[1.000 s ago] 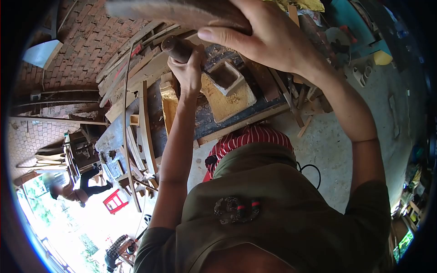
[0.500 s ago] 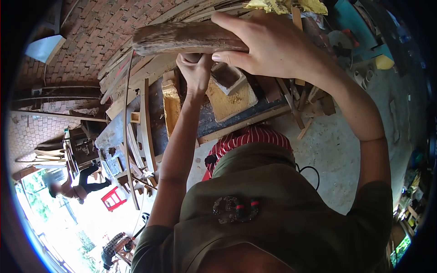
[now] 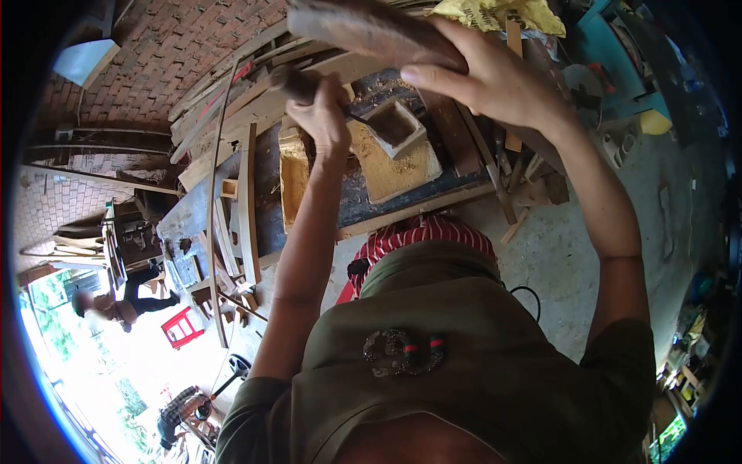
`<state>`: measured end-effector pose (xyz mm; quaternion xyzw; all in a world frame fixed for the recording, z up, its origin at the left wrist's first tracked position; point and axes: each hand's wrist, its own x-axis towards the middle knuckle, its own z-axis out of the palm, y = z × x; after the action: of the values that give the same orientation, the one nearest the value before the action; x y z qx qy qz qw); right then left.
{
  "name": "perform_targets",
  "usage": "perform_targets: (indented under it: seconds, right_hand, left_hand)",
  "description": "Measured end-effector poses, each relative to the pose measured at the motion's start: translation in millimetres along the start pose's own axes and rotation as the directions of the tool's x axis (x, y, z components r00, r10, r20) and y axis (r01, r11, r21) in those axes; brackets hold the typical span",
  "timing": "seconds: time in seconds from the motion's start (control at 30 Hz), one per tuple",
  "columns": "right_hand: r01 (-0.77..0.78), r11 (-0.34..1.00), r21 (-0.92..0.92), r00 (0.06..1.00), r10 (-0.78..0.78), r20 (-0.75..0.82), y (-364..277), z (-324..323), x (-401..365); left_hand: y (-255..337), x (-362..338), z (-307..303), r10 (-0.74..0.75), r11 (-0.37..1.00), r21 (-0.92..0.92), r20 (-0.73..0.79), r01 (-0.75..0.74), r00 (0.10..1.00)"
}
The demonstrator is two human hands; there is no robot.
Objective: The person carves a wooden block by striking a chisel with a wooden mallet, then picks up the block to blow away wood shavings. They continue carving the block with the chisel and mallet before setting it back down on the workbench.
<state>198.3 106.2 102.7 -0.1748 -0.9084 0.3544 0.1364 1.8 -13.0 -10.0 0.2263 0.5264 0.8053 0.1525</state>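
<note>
My left hand (image 3: 321,116) is wrapped around a chisel (image 3: 292,83), its dark, thick handle pointing up and left. The thin blade slants down to the near-left rim of a hollowed square wooden block (image 3: 412,145). My right hand (image 3: 495,81) grips a heavy, rough wooden mallet (image 3: 363,32), raised above and to the right of the chisel handle. Beneath the block lies a pale board (image 3: 386,184) dusted with wood chips. Just left of it sits a long hollowed wooden piece (image 3: 294,185), partly behind my left forearm.
The dark workbench (image 3: 267,193) carries loose strips and planks (image 3: 246,201). Stacked timber lies beyond it, with a yellow sack (image 3: 533,17) at the far side. Two other people (image 3: 116,308) (image 3: 179,410) are off to the left, near a red stool (image 3: 182,328).
The mallet has lifted up and right, away from the chisel handle. My left hand has tilted, and the chisel's handle and blade now show.
</note>
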Motion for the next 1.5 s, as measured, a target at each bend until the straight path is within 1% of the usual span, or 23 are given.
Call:
perform_targets:
  seconds: [0.1,0.13,0.17,0.23,0.37,0.4,0.47,0.57,0.67,0.77,0.83,0.97,1.03,1.07,1.1,1.17,1.2,1.27,1.3,1.37,1.4,1.43,1.5]
  right_hand:
    - [0.138,0.989,0.062,0.986,-0.131,-0.101,16.7,26.5,-17.7]
    - [-0.012,0.983,0.183,1.0,0.013,-0.004,4.8,20.7,-23.8]
    - [-0.01,0.982,0.187,1.0,0.012,-0.01,9.1,23.9,-23.5]
    - [0.063,0.961,0.268,0.993,-0.032,-0.116,23.1,32.5,-28.5]
    - [-0.064,0.938,0.341,0.996,0.08,-0.031,9.3,15.6,-27.1]
    - [0.017,0.956,0.294,0.996,0.009,-0.085,10.4,14.7,-24.2]
    - [0.095,0.966,0.242,0.988,-0.061,-0.144,9.1,14.0,-22.1]
    - [-0.018,0.95,0.31,0.992,0.054,-0.11,8.4,14.3,-21.0]
    - [0.133,0.971,0.201,0.96,-0.076,-0.269,8.8,9.9,-21.2]
    - [-0.047,0.953,0.3,0.991,0.082,-0.107,-0.9,-6.0,-22.4]
    - [0.191,0.937,0.294,0.97,-0.134,-0.202,-2.3,-12.0,-14.8]
    - [0.25,0.91,0.331,0.945,-0.155,-0.288,-14.3,-13.4,-7.6]
    - [0.503,0.842,-0.198,0.623,-0.511,-0.592,-6.0,1.8,7.4]
    - [0.306,0.951,-0.052,0.829,-0.293,-0.476,-12.6,5.9,-8.0]
    - [0.031,0.963,-0.267,0.98,-0.082,-0.182,-14.5,0.7,-11.8]
    - [0.134,0.925,-0.355,0.909,-0.258,-0.328,-4.6,3.7,-11.1]
    - [0.138,0.923,-0.36,0.909,-0.263,-0.324,-1.7,0.0,-7.4]
    - [0.408,0.846,-0.343,0.708,-0.53,-0.467,-10.7,-6.6,0.0]
    - [0.409,0.848,-0.337,0.71,-0.528,-0.466,-15.4,-4.1,-1.0]
    - [0.3,0.924,-0.239,0.818,-0.378,-0.433,-27.4,0.0,-6.5]
    - [0.118,0.95,-0.288,0.962,-0.181,-0.205,-17.2,8.3,-10.9]
    - [0.115,0.949,-0.292,0.96,-0.182,-0.211,-15.9,4.8,-14.5]
    - [0.147,0.912,-0.383,0.936,-0.254,-0.245,-15.8,-3.8,-14.6]
  left_hand:
    - [-19.9,19.2,-37.2,-0.175,0.965,-0.231,-0.202,0.127,0.964]
    - [-21.1,11.2,-33.9,-0.166,0.974,-0.2,-0.296,0.109,0.941]
    - [-20.0,9.2,-31.9,-0.161,0.975,-0.196,-0.291,0.107,0.943]
    - [-20.6,7.0,-25.0,-0.148,0.964,-0.251,-0.243,0.086,0.958]
    - [27.2,22.5,14.3,0.045,0.998,-0.046,0.092,-0.041,0.995]
    - [34.1,24.6,20.3,0.043,0.998,-0.043,0.095,-0.039,0.995]
    - [39.8,26.6,31.5,0.02,1.0,-0.01,0.331,-0.017,0.943]
    - [22.8,22.5,33.3,-0.071,0.997,0.016,0.388,0.071,0.919]
    - [10.4,11.0,30.4,-0.093,0.992,0.114,0.411,0.05,0.907]
    - [7.4,5.0,30.7,-0.106,0.985,0.166,0.43,0.036,0.897]
    - [2.0,7.8,31.8,-0.049,0.969,0.233,0.489,-0.076,0.871]
    - [5.2,-2.9,36.3,-0.053,0.947,0.298,0.502,-0.116,0.863]
    - [-0.5,-3.5,32.8,-0.042,0.943,0.302,0.518,-0.137,0.854]
    - [-1.0,-3.9,32.9,-0.001,0.948,0.271,0.534,-0.17,0.845]
    - [-1.4,-5.0,33.5,0.042,0.95,0.237,0.547,-0.203,0.836]
    - [0.0,-7.0,37.1,0.066,0.972,0.166,0.494,-0.168,0.867]
    - [0.4,-2.3,33.4,-0.012,0.962,0.242,0.49,-0.123,0.871]
    - [-4.5,-2.1,25.5,-0.11,0.95,0.31,0.472,-0.048,0.874]
    - [-7.4,-4.6,24.1,-0.114,0.948,0.314,0.469,-0.044,0.876]
    - [-2.9,-9.3,30.3,0.058,0.962,0.215,0.442,-0.169,0.895]
    - [-20.0,-5.3,21.5,0.194,0.919,0.234,0.436,-0.319,0.879]
    - [-13.8,-5.4,25.4,0.198,0.918,0.228,0.441,-0.323,0.875]
    - [-1.9,-5.0,31.3,0.024,0.984,0.15,0.425,-0.096,0.905]
